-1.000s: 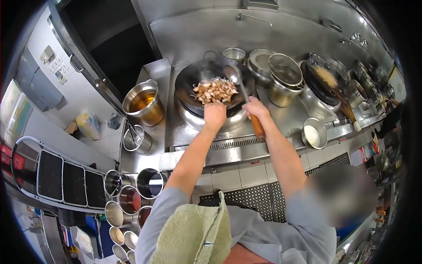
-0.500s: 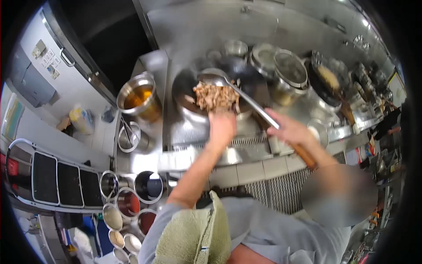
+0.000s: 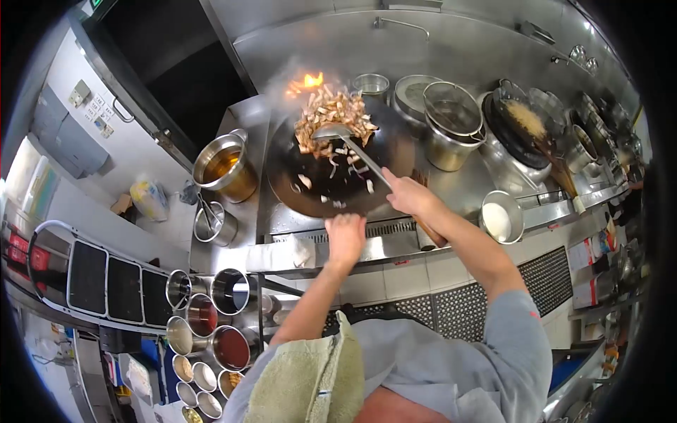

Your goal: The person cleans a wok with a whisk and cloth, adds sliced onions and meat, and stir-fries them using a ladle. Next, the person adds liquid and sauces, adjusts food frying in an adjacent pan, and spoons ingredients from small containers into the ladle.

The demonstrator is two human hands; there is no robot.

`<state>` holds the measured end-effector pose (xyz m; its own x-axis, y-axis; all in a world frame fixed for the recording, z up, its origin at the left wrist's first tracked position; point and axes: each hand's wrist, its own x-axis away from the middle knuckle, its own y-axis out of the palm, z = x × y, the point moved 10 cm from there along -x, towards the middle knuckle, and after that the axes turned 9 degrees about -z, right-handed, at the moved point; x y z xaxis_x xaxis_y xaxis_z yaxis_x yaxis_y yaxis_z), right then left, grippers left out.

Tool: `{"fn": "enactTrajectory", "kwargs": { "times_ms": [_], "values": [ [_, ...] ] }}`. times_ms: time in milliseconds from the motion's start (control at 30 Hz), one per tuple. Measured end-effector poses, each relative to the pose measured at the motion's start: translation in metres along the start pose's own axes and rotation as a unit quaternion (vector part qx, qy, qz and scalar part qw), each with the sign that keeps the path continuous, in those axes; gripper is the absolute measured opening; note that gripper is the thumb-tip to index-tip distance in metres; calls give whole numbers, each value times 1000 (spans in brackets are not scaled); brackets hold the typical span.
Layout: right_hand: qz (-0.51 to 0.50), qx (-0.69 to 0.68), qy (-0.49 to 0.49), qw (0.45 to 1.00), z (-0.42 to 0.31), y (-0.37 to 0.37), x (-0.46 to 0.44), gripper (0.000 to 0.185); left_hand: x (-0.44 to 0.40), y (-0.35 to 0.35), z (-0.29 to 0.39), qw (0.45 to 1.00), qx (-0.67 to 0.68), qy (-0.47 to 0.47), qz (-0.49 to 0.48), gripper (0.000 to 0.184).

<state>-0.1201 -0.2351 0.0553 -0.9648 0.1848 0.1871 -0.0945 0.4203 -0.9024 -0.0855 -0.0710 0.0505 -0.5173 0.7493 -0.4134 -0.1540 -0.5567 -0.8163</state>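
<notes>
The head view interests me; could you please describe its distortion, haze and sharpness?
In the head view, lens distortion bows the steel back wall and the corners are black; in the head view, smoke hazes the area around the bright flame, while the ladle looks fairly crisp.

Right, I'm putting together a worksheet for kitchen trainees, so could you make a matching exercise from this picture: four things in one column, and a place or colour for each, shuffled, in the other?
Column one
1. Left hand
2. Towel
3. Right hand
4. Flames

Column two
A. Orange, beside the food
B. On the ladle
C. At the near edge of the wok
D. Pale green, at the bottom of the view

Right pairs: 1-C, 2-D, 3-B, 4-A
</notes>
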Motion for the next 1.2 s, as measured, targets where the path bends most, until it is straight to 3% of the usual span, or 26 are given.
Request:
{"fn": "enactTrajectory", "kwargs": {
  "times_ms": [67, 133, 167, 200, 267, 333, 400, 500, 533, 600, 633, 733, 800, 833, 867, 900, 967, 1000, 1033, 1067, 1100, 1133, 1167, 1200],
  "values": [
    [43, -8, -17, 999, 2, -20, 8, 76, -7, -27, 16, 996, -6, 56, 66, 21],
    [-14, -83, -40, 996, -17, -33, 47, 76, -55, -28, -13, 998, -67, -7, 12, 16],
    [-42, -70, -60, 995, -21, -37, 57, 75, -74, -27, -29, 997, -27, -45, -61, 20],
    [-46, -64, -59, 995, -30, -50, 74, 75, -77, -26, -30, 998, -53, -23, -37, 22],
    [-158, -87, -37, 983, -44, -59, 92, 73, -65, -32, -15, 998, -57, 33, -6, 23],
    [-120, -62, -30, 990, -34, -68, 62, 72, -84, -34, -19, 998, -15, 51, -21, 19],
    [-101, -26, -8, 995, -15, -32, 30, 72, -101, -10, -51, 999, -30, -23, -24, 15],
    [-52, -45, 18, 997, -11, -17, -10, 68, -63, 9, -45, 999, -20, 18, 36, 14],
    [-32, -51, 35, 998, -16, -20, -7, 66, -41, 16, -42, 999, -12, 24, 42, 15],
    [92, -38, -33, 994, -16, -26, 6, 65, 4, 11, -26, 999, -29, 28, 26, 14],
    [82, -59, -42, 994, -14, -25, 21, 68, 13, -3, -19, 999, -1, 33, 32, 13],
    [127, -167, -38, 977, -34, -17, 93, 69, -37, -28, -19, 995, -26, 64, 72, 15],
    [226, -230, -63, 944, -31, 13, 110, 70, -78, -23, -48, 999, -15, 31, 30, 19],
    [213, -221, -81, 948, -29, 43, 97, 70, -94, -1, -67, 1000, -6, 20, 18, 23],
    [266, -197, -58, 942, -15, 69, 90, 68, -104, 10, -72, 993, -101, -27, -54, 25],
    [317, -175, -34, 932, -3, 87, 90, 66, -110, 13, -74, 990, -111, -24, -80, 26],
    [313, -112, -11, 943, 15, 106, 83, 62, -115, 39, -79, 974, -125, -13, -188, 29],
    [285, -173, 10, 943, 26, 110, 73, 60, -99, -39, -40, 973, -92, 112, 177, 30],
    [260, -232, 34, 937, 38, 114, 65, 57, -86, -54, -61, 964, 158, 39, 211, 29],
    [185, -376, -5, 908, 14, 105, 65, 57, -66, -27, -57, 982, -4, 27, 186, 31],
    [110, -509, -20, 853, -12, 95, 67, 57, -35, -50, -27, 997, -70, -43, -4, 31],
    [59, -622, -95, 775, -60, 68, 71, 58, -5, -20, -25, 996, -85, -9, 22, 32],
    [-31, -671, -123, 731, -94, 57, 83, 61, 44, -4, -10, 998, -19, 32, 52, 19],
    [-108, -711, -149, 678, -124, 50, 90, 64, 88, 11, -7, 994, 66, 14, -82, 21]
  ]
}}
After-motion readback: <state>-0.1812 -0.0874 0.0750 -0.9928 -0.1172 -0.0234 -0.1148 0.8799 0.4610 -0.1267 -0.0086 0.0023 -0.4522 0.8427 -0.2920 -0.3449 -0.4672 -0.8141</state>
